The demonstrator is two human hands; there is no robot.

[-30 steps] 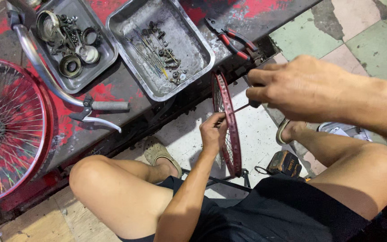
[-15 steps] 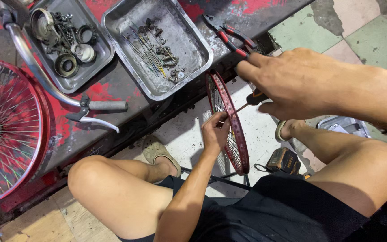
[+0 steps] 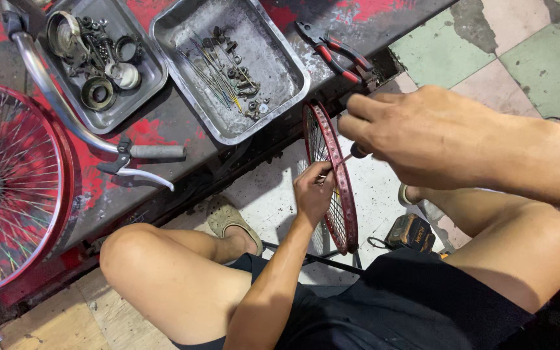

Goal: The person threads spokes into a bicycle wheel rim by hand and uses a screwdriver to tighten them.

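Your left hand (image 3: 312, 188) pinches a spoke at the red rim (image 3: 338, 181) standing between your knees, your right hand (image 3: 422, 133) just above it closed on a screwdriver (image 3: 351, 154), so it could slip off if you tilt, beyond the rim lies the tray (image 3: 280, 45).

I see a red metal wheel rim (image 3: 338, 188) at centre, red-handled pliers (image 3: 335, 52) at one o'clock, grey steel trays (image 3: 293, 78) at eleven.
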